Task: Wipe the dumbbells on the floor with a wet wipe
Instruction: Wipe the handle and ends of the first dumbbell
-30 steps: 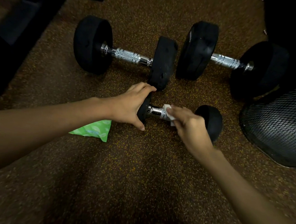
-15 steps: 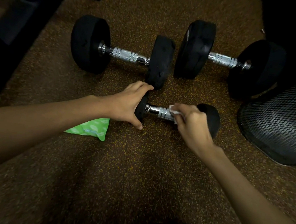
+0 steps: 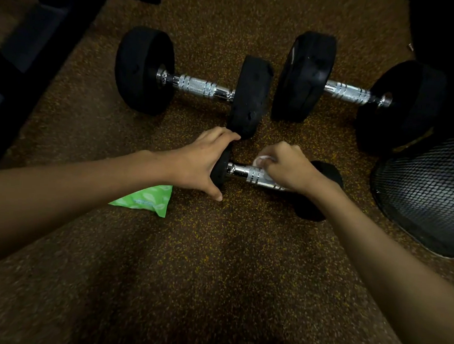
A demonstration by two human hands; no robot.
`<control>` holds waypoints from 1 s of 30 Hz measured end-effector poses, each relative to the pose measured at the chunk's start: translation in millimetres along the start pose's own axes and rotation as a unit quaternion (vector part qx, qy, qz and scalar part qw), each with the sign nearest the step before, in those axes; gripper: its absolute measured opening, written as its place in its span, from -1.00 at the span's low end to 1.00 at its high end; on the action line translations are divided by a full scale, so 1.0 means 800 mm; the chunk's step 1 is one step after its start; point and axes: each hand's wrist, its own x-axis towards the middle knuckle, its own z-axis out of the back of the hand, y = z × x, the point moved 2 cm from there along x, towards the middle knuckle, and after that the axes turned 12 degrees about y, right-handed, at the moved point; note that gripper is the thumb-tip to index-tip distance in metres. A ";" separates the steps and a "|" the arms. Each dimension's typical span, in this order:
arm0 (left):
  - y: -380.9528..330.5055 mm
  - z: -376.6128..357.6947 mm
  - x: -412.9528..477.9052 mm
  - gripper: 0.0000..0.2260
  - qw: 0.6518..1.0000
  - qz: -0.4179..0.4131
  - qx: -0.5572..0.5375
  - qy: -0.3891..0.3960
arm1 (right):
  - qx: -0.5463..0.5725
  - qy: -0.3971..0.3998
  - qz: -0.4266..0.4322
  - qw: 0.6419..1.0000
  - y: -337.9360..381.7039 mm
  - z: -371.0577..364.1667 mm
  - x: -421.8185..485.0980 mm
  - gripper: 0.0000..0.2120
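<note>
Two hands on the small dumbbell (image 3: 243,172): left hand (image 3: 197,161) grips its end, right hand (image 3: 288,168) clutches the wipe (image 3: 261,159) against it.

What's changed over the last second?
The right hand, gripping the wet wipe, slid slightly right along the handle of the small dumbbell and curled over it. The left hand still holds its left head; the far-left dumbbell, far-right dumbbell and green wipe pack stay put.

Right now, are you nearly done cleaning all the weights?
Not yet. The right hand presses the wipe on the handle of the small dumbbell while the left hand grips its end. Nothing shows whether the left big dumbbell or right big dumbbell is wiped; no hand touches either.
</note>
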 end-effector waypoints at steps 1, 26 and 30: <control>0.000 -0.001 0.000 0.08 1.000 -0.001 0.002 -0.002 | 0.003 0.016 0.004 1.000 0.006 0.001 0.005 -0.82; 0.006 -0.003 0.002 0.09 1.000 -0.005 -0.001 -0.002 | 0.004 -0.018 0.120 0.993 0.016 0.000 -0.028 -0.80; 0.006 -0.001 0.002 0.09 1.000 -0.002 -0.008 0.000 | 0.029 -0.005 0.076 0.997 0.009 0.006 -0.015 -0.83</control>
